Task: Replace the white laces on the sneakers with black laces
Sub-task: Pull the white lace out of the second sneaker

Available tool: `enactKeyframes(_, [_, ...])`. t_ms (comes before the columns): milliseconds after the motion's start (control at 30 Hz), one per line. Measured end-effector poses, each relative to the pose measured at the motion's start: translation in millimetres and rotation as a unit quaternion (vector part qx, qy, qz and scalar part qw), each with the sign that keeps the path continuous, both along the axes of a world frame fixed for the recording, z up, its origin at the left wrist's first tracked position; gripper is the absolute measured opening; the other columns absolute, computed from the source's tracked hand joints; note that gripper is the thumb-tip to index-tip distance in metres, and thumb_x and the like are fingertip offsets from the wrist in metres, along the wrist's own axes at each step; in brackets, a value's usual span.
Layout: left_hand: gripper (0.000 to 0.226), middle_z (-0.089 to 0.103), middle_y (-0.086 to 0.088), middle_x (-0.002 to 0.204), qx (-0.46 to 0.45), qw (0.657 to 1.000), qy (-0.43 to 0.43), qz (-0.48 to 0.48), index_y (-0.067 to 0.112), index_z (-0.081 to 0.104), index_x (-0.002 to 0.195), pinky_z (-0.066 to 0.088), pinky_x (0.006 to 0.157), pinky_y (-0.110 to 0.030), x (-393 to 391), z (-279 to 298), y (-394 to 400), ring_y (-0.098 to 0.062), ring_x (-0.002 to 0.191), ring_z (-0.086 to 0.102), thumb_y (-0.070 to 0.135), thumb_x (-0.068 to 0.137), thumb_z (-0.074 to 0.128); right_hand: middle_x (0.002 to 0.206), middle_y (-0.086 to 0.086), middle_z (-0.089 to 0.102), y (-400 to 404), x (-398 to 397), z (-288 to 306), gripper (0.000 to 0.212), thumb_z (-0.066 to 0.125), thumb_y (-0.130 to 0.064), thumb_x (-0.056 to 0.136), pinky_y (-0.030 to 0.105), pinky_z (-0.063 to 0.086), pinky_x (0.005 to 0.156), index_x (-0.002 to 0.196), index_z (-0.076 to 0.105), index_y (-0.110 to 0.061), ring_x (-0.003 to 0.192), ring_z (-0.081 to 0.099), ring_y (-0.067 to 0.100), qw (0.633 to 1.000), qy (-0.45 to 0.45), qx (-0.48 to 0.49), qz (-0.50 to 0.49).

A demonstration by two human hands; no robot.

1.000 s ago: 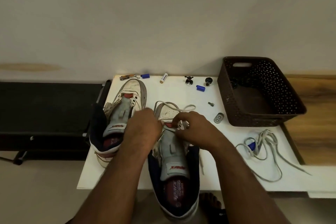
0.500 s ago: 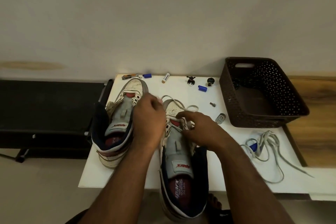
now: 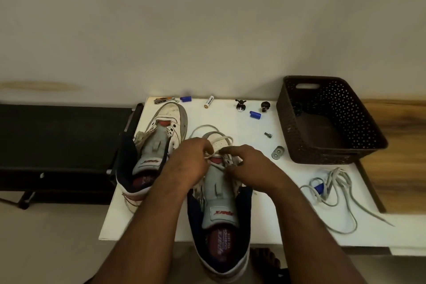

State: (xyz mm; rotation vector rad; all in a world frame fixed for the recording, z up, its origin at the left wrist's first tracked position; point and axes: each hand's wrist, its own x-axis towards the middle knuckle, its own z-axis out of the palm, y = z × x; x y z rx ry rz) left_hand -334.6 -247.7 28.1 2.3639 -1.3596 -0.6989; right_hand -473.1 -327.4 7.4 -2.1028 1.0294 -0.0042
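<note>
Both hands are seen over the toe end of the nearer sneaker (image 3: 219,193). Left of them, the other sneaker (image 3: 161,136) is shown already stripped of its lace. A white lace (image 3: 213,132) is pinched by the curled fingers of the left hand (image 3: 191,163), while the eyelet area is pinched by the right hand (image 3: 251,166), index finger extended. Right of the hands, a pulled-out lace (image 3: 334,191) lies loose on the white table (image 3: 258,221), with a dark basket (image 3: 327,120) beyond. No black lace is clearly seen. A hard tug could snag the lace in an eyelet or drag the overhanging sneaker off the table edge.
</note>
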Motion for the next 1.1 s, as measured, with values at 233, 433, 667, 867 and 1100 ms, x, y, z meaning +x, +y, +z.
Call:
enactKeyframes(233, [0.021,0.067,-0.011,0.108,0.038,0.994,-0.073,0.069,0.009,0.066,0.107,0.041,0.074,-0.028,0,-10,-3,-0.027,0.101,0.062,0.021,0.094,0.055,0.134,0.002,0.051,1,3,3,0.038,0.053,-0.016,0.091,0.027,0.038,0.095,0.124,0.062,-0.034,0.121,0.049,0.020,0.999,0.015,-0.004,0.028])
enactKeyframes(433, [0.014,0.065,-0.002,0.083,-0.211,0.955,0.100,0.186,0.013,0.069,0.095,0.045,0.060,-0.021,1,16,1,-0.012,0.069,0.058,0.012,0.095,0.055,0.125,0.000,0.052,0,1,2,0.033,0.061,-0.023,0.088,0.031,0.045,0.094,0.116,0.063,-0.040,0.113,0.053,0.020,1.000,0.025,-0.012,-0.004])
enactKeyframes(667, [0.014,0.063,0.008,0.065,-0.623,0.722,0.136,0.268,0.023,0.064,0.085,0.056,0.063,-0.045,17,54,6,-0.026,0.061,0.062,0.012,0.092,0.058,0.122,0.000,0.052,4,7,2,0.030,0.061,-0.020,0.087,0.026,0.043,0.087,0.113,0.066,-0.035,0.111,0.054,0.020,1.000,0.009,-0.004,-0.007])
enactKeyframes(867, [0.018,0.071,0.008,0.092,-0.425,0.866,0.193,0.177,0.020,0.071,0.099,0.056,0.077,-0.026,1,30,-2,-0.008,0.084,0.068,0.006,0.089,0.065,0.124,-0.002,0.052,4,6,4,0.030,0.064,-0.023,0.086,0.026,0.043,0.088,0.113,0.065,-0.036,0.113,0.052,0.018,1.000,0.011,0.019,-0.018])
enactKeyframes(1100, [0.011,0.074,-0.010,0.080,-0.259,0.887,0.365,0.110,0.007,0.073,0.092,0.053,0.049,-0.029,-7,36,1,-0.024,0.059,0.068,0.004,0.089,0.063,0.112,-0.019,0.057,9,13,13,0.043,0.068,-0.011,0.085,0.017,0.051,0.078,0.115,0.055,-0.040,0.093,0.061,0.003,0.978,-0.193,0.058,-0.047])
